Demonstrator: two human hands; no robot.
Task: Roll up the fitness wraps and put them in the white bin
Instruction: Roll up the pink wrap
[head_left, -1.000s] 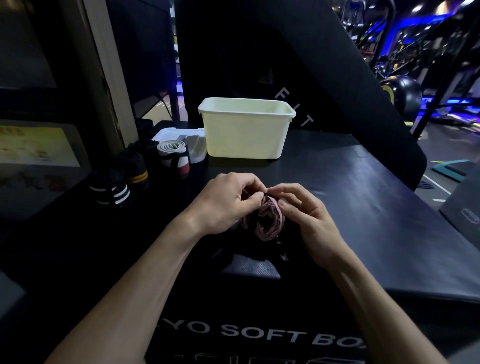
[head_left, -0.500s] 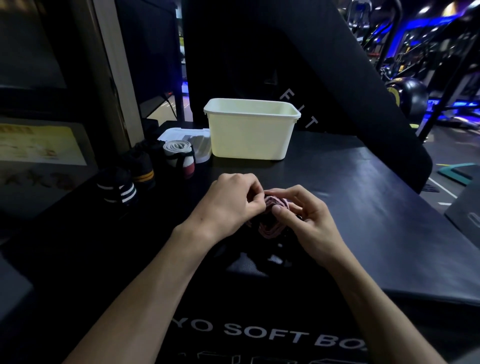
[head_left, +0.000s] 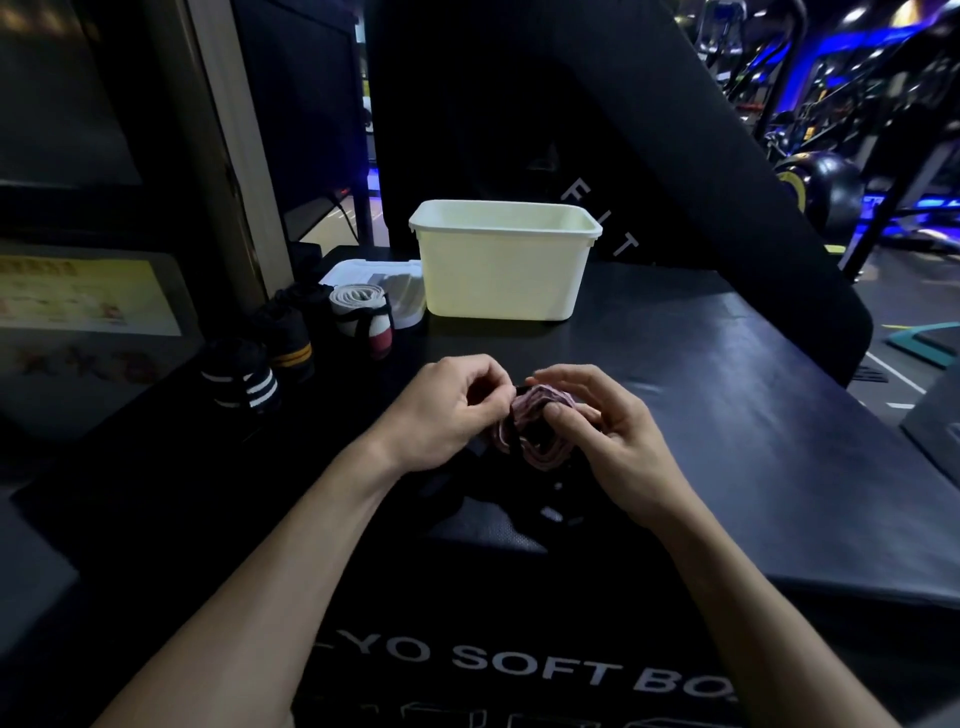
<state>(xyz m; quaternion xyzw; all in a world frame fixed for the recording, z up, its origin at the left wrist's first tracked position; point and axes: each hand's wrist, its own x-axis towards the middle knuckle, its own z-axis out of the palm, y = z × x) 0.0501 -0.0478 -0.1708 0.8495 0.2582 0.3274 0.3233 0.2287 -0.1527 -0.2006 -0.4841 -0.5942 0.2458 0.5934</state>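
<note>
Fitness wrap, a pink and dark woven band coiled into a loose roll (head_left: 530, 431), sits between both hands just above the black padded top of the soft box (head_left: 701, 395), close in front of the person. The right hand (head_left: 608, 436) cups the roll with curled fingers, its thumb pressed on the coil's face; the left hand (head_left: 447, 410) pinches a dark strip at the roll's left edge, apparently the tail end. A second ago the two hands were closed tight together over the coil; now they have drawn slightly apart and more of the roll's spiral shows, so I'd judge the winding is nearly finished and the fastening of the tail is what's left before it can go in the bin. Slack in the coil could let it spring open if the grip eases. Further back on the left stand three rolled wraps: a black one with white stripes (head_left: 244, 382), a black one with orange stripes (head_left: 288, 338), and a white, black and red one (head_left: 361, 317). Beyond them rests the white plastic bin (head_left: 501, 275), open-topped, its inside hidden from here, with a white lid (head_left: 374, 280) flat beside it
</note>
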